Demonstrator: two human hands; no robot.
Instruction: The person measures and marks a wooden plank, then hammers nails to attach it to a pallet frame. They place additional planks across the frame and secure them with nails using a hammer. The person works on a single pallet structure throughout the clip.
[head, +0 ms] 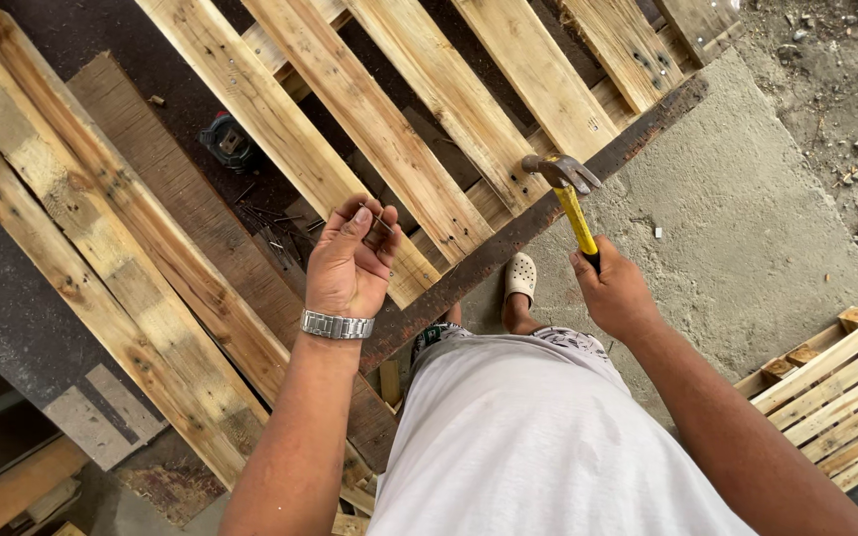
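Underfoot, bare grey concrete floor (747, 258), gritty toward the far corner, and a big wooden pallet (369, 129) lying flat on it with five pale slats running across a dark rusty edge rail (538, 223). One more pallet (836, 392) peeks in at the near right. Left hand (350, 263), steel watch on the wrist, pinches a few thin nails (377, 220) above the slats. Right hand (613, 293) is wrapped tight on one yellow-handled claw hammer (568, 194), its head at the rail. More nails (275, 233) lie loose on dark board; a small tape measure (230, 141) sits beyond.

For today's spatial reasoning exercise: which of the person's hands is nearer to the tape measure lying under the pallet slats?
Left. The left hand, pinching nails, is just right of the tape measure; the right hand, gripping the hammer, is farther right.
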